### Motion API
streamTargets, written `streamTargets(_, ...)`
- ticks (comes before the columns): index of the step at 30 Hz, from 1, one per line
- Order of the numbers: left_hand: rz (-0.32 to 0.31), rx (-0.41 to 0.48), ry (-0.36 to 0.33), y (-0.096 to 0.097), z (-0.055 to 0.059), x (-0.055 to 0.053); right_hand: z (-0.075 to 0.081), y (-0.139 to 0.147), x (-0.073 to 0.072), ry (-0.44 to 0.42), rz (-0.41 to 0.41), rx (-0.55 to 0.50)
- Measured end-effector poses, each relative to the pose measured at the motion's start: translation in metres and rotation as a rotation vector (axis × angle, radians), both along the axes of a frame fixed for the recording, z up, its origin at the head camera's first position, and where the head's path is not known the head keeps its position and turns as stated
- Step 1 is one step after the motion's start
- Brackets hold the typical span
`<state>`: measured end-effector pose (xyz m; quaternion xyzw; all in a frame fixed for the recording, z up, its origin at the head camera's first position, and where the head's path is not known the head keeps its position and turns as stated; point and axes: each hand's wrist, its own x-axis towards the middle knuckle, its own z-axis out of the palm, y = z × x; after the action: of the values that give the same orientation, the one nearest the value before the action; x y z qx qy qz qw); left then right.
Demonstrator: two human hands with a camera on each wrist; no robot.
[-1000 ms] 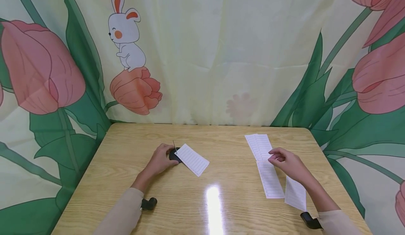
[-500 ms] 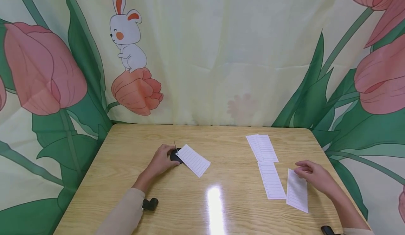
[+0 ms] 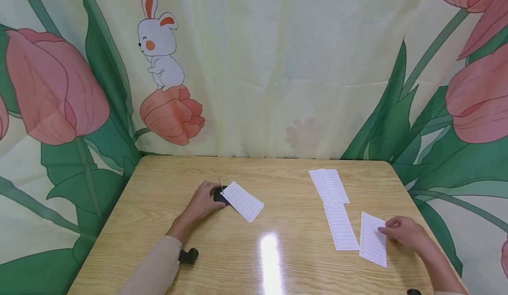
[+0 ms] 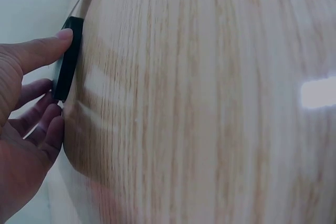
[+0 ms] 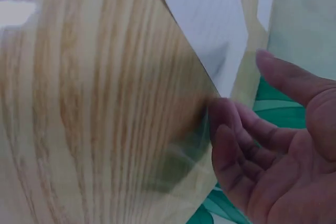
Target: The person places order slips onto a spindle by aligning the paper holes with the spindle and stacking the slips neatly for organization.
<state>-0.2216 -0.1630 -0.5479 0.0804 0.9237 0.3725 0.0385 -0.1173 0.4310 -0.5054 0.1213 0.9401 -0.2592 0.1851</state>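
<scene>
My left hand [image 3: 202, 201] grips the black base of a bill spike [image 3: 219, 196] standing on the table, thumb on one side and fingers on the other. A thin pin rises from that base. One ruled paper slip [image 3: 243, 201] lies with its corner at the pin. On the right, my right hand [image 3: 406, 232] is at the edge of another ruled slip [image 3: 373, 240]. In the right wrist view, the fingertips are right at this slip's [image 5: 210, 19] corner, while the thumb stands apart from the fingers.
More ruled slips lie on the right: an overlapping pair [image 3: 329, 185] toward the back and one slip [image 3: 341, 226] in front of them. The wooden table [image 3: 158, 171] ends at a printed curtain [image 3: 246, 65]. A light reflection shows near the front middle.
My right hand has moved from over the column of slips, rightward and nearer, to the edge of the rightmost slip. The left hand stays on the bill spike's base.
</scene>
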Motion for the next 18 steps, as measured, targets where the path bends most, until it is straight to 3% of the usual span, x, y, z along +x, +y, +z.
streamTargets(11,-0.001,0.001,-0.003,0.0,0.0,0.001,-0.016,-0.006,-0.005,-0.007,-0.038,0.095)
streamTargets(18,0.006,0.008,-0.012,0.001,0.001,0.001,-0.017,-0.013,-0.012,0.091,-0.021,0.111)
